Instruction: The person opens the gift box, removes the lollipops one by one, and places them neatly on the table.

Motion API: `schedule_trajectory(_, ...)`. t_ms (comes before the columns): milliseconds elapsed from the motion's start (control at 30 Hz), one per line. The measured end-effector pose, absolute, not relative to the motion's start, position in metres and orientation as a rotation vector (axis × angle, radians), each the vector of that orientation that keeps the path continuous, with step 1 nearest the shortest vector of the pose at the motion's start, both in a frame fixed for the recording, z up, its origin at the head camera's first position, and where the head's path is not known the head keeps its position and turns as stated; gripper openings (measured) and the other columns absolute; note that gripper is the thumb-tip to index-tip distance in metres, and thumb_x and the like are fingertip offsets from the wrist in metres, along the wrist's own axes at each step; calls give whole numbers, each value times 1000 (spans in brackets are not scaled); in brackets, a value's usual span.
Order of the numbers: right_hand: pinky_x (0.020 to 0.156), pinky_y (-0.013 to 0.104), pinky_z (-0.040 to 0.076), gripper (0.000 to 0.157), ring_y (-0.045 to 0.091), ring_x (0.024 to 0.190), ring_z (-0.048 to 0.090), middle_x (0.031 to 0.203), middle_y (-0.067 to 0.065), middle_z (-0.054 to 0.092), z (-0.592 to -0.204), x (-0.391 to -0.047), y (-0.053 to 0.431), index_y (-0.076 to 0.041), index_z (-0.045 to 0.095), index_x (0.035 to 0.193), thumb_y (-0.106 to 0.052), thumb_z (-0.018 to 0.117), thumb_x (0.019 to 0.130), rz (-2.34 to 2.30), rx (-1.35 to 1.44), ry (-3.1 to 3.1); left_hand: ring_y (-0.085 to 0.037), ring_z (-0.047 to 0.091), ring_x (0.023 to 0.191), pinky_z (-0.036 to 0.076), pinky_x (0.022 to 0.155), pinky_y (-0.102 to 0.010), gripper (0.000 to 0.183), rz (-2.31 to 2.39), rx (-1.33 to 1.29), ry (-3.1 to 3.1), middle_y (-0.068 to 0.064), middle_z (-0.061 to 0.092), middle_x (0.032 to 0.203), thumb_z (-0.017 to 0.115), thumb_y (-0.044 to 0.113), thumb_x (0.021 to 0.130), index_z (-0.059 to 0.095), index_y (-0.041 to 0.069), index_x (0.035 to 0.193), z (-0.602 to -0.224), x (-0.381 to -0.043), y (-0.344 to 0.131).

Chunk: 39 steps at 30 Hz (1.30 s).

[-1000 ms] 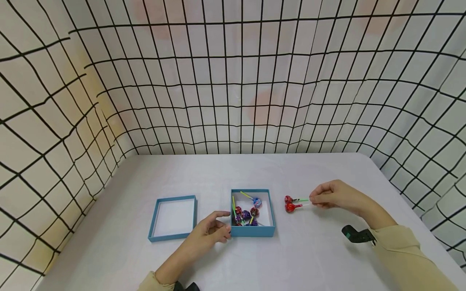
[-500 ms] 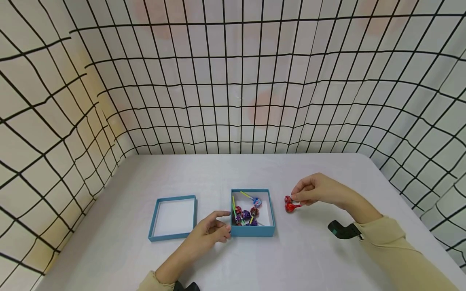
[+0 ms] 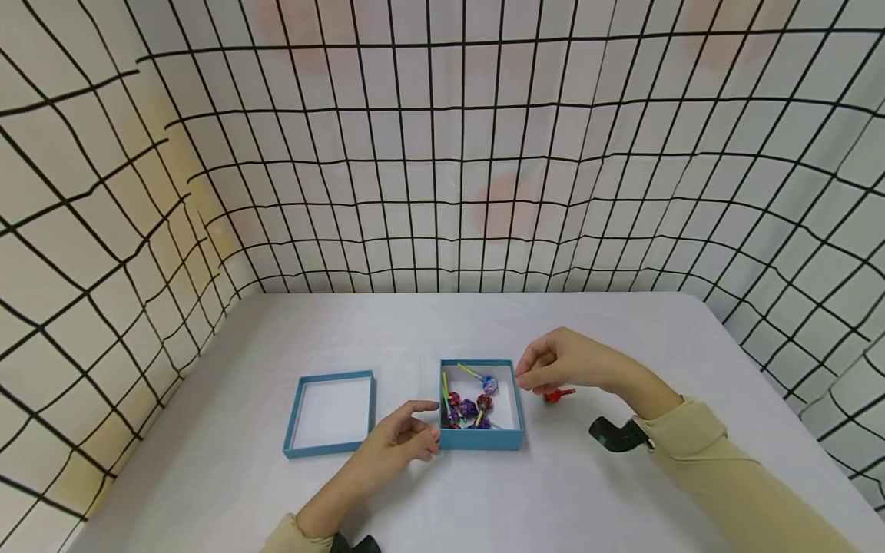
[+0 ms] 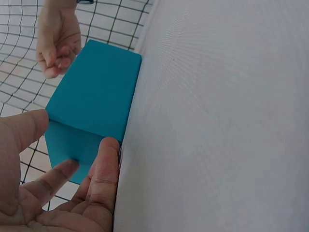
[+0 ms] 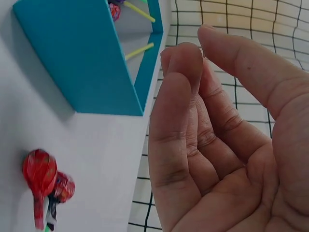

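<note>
An uncovered blue box [image 3: 482, 440] stands mid-table, with several wrapped lollipops [image 3: 469, 408] inside. My left hand [image 3: 392, 447] rests against the left side of the box; in the left wrist view its fingertips touch the blue wall [image 4: 96, 92]. Over the table, right at the box's right rim, is my right hand [image 3: 577, 361], its fingers loosely bent and nothing between them. Beneath it lies a red lollipop [image 5: 39, 166], and against that a darker red lollipop [image 5: 64, 187] in the right wrist view. The head view shows only the red one; my hand hides the other.
The blue-rimmed lid [image 3: 293, 415] lies with its white inside up, left of the box. A white cloth covers the table [image 3: 442, 507]. Black netting [image 3: 429, 161] over pale walls rises behind and at both sides.
My right hand has moved left, from the sticks of the two lollipops on the table to the box's right rim. Those lollipops stay where they were. My left hand has kept its place.
</note>
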State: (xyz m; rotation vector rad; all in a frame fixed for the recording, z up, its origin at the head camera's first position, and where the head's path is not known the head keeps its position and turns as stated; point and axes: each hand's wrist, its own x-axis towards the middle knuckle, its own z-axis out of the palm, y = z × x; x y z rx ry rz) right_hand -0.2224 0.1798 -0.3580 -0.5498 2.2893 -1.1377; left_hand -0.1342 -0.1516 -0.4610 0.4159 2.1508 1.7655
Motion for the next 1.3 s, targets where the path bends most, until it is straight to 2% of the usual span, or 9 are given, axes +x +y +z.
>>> schedule_trajectory(233, 75, 32, 63, 19, 17, 76, 67, 79, 1, 74, -361, -221, 156, -5, 78, 97, -24, 84, 95, -1100, -593, 2283, -20, 71, 95, 61, 84, -22, 50, 1755, 402, 2158, -20, 72, 110, 64, 22, 110, 51, 3, 154, -461, -134, -151)
schedule_trajectory(467, 70, 29, 62, 15, 13, 71, 69, 82, 10, 78, -370, -221, 135, -6, 79, 94, -20, 85, 94, -1063, -631, 2278, -20, 72, 95, 60, 84, -21, 51, 1736, 394, 2176, -17, 73, 109, 65, 25, 109, 52, 5, 154, -465, -136, -150)
schedule_trajectory(833, 66, 29, 60, 16, 10, 65, 65, 74, 1, 76, -380, -212, 116, -7, 77, 88, -19, 88, 89, -1035, -648, 2294, -20, 72, 96, 60, 85, -22, 52, 1753, 364, 2143, -17, 73, 111, 66, 26, 109, 51, 6, 154, -464, -135, -150)
schedule_trajectory(1067, 62, 25, 57, 16, 9, 61, 62, 72, 1, 75, -380, -208, 110, -7, 77, 86, -17, 89, 89, -982, -668, 2334, -19, 73, 95, 62, 85, -24, 51, 1750, 381, 2162, -19, 73, 111, 64, 26, 110, 51, 3, 154, -461, -135, -150)
schedule_trajectory(1300, 59, 22, 52, 16, 8, 59, 59, 70, 0, 74, -380, -205, 105, -8, 76, 85, -16, 90, 88, -961, -678, 2341, -19, 72, 95, 61, 85, -22, 51, 1747, 360, 2158, -16, 73, 109, 65, 27, 109, 52, 6, 154, -463, -135, -149)
